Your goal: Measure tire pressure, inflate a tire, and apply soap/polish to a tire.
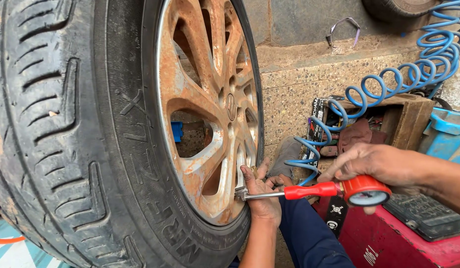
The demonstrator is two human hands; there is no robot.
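Observation:
A large black tyre [66, 124] on a mud-stained alloy rim [205, 99] stands upright at the left. My left hand [259, 191] presses the metal chuck [241, 193] of a red tyre inflator against the rim's lower edge, fingers closed around it. My right hand [376, 164] grips the red round pressure gauge [365, 191] at the inflator's other end. A red handle and metal stem [294, 192] join gauge and chuck. A blue coiled air hose [388, 84] runs from the gauge area up to the right.
A wooden box [408, 116] with rags and cartons sits by a stone wall [299, 79]. A red machine top [388, 238] lies lower right, a blue tub [448, 134] at the right edge. My blue-trousered knee [309, 233] is below the inflator. Another tyre [398, 7] rests top right.

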